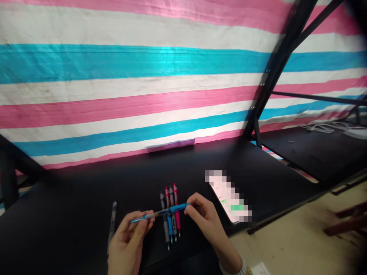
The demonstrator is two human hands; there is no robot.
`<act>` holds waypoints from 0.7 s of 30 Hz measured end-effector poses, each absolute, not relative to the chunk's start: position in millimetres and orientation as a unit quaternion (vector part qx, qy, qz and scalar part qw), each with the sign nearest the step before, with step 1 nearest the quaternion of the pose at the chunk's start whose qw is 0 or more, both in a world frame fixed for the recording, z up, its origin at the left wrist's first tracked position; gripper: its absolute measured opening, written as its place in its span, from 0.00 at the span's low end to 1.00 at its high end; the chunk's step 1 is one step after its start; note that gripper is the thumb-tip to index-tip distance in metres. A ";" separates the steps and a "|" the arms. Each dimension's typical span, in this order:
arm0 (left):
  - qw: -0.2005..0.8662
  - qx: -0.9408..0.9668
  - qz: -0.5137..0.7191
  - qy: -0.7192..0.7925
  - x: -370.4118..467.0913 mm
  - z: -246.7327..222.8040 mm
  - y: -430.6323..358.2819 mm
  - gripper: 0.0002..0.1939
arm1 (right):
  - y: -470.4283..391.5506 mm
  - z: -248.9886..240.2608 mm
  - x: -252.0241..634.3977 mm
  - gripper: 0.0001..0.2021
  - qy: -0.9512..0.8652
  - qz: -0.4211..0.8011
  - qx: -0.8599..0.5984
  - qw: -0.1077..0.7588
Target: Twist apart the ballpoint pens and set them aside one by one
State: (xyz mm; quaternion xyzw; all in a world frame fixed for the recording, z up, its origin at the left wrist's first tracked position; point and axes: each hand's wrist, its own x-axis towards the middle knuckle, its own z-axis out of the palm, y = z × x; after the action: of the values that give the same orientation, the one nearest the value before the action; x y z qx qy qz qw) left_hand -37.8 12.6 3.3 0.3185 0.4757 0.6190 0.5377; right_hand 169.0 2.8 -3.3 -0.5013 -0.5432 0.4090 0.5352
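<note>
Presently | hands holding blue pen near both ends | clear barrel, contents indistinct | four pens lying below

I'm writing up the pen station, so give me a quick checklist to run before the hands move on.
1. Blue pen steadied by both hands: ok, left hand on the clear barrel, right hand at the blue grip's end.
2. Blue pen's tip out or in: cannot tell, right fingers cover that end.
3. Four pens side by side: ok, in a row beyond and below the blue pen.
4. Lone pen in the row: not ok, it lies apart to the left, partly hidden by the left hand.
5. Phone apart from the right hand: ok, a small gap shows.
</note>
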 end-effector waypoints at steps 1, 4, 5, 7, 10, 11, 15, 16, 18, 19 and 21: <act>0.538 0.318 0.619 0.476 -37.9 3.2 12.6 0.19 | 2.8 -3.2 168.8 0.12 -0.544 0.407 -0.502 0.536; 0.538 0.317 0.621 0.474 -38.5 2.1 11.9 0.19 | 2.0 -2.8 168.2 0.15 -0.544 0.401 -0.513 0.529; 0.537 0.316 0.622 0.473 -38.7 1.7 11.6 0.19 | 1.6 -2.5 168.2 0.15 -0.544 0.401 -0.515 0.528; 0.537 0.314 0.625 0.471 -39.3 1.2 11.1 0.19 | 0.8 -1.6 168.6 0.12 -0.542 0.408 -0.507 0.532; 0.541 0.315 0.624 0.468 -39.5 1.8 10.6 0.19 | 0.2 -0.2 169.6 0.13 -0.537 0.419 -0.501 0.534; 0.542 0.317 0.622 0.469 -39.4 2.2 10.5 0.18 | 0.3 -0.1 169.6 0.14 -0.537 0.419 -0.502 0.533; 0.546 0.315 0.612 0.477 -39.0 3.8 10.5 0.19 | 0.7 -0.7 166.7 0.12 -0.544 0.419 -0.498 0.530; 0.549 0.309 0.612 0.478 -39.1 4.0 10.8 0.19 | -0.7 -0.5 166.2 0.11 -0.544 0.416 -0.495 0.535; 0.559 0.290 0.613 0.478 -39.9 4.4 11.8 0.20 | -7.5 1.0 168.2 0.11 -0.553 0.383 -0.490 0.554; 0.565 0.276 0.614 0.477 -40.4 4.8 12.7 0.20 | -13.3 2.3 171.8 0.12 -0.563 0.349 -0.487 0.569; 0.575 0.243 0.617 0.479 -41.4 6.4 14.8 0.21 | -29.0 4.9 186.6 0.11 -0.592 0.260 -0.480 0.593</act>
State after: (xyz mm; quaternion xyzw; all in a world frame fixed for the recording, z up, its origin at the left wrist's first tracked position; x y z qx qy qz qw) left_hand -41.4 14.8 6.4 0.2431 0.4789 0.6174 0.5748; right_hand 186.6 -29.0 4.9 -0.4798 -0.5920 0.2603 0.5929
